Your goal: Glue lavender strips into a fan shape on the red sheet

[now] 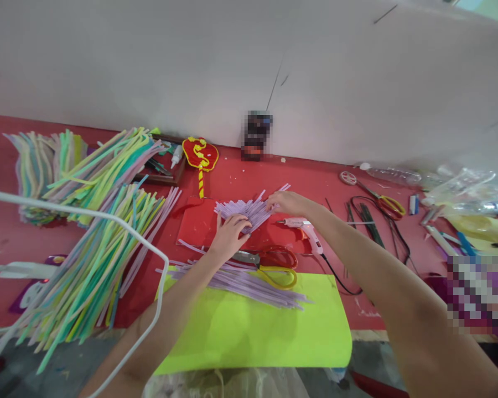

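Observation:
A fan of short lilac strips (249, 211) lies on a red sheet (195, 224) on the red table. My left hand (228, 235) rests on the fan's near edge, fingers spread and pressing the strips down. My right hand (284, 202) touches the fan's right end, fingers pinched on the tips of the strips. A loose bundle of long lilac strips (240, 279) lies closer to me, partly on a lime green sheet (253, 326).
Red and yellow scissors (274, 265) and a white glue gun (307, 229) lie beside the fan. Big heaps of pastel strips (95, 243) fill the left. More scissors (382, 202), wires, plastic bottles (460, 188) sit right. A white cable (108, 221) loops near left.

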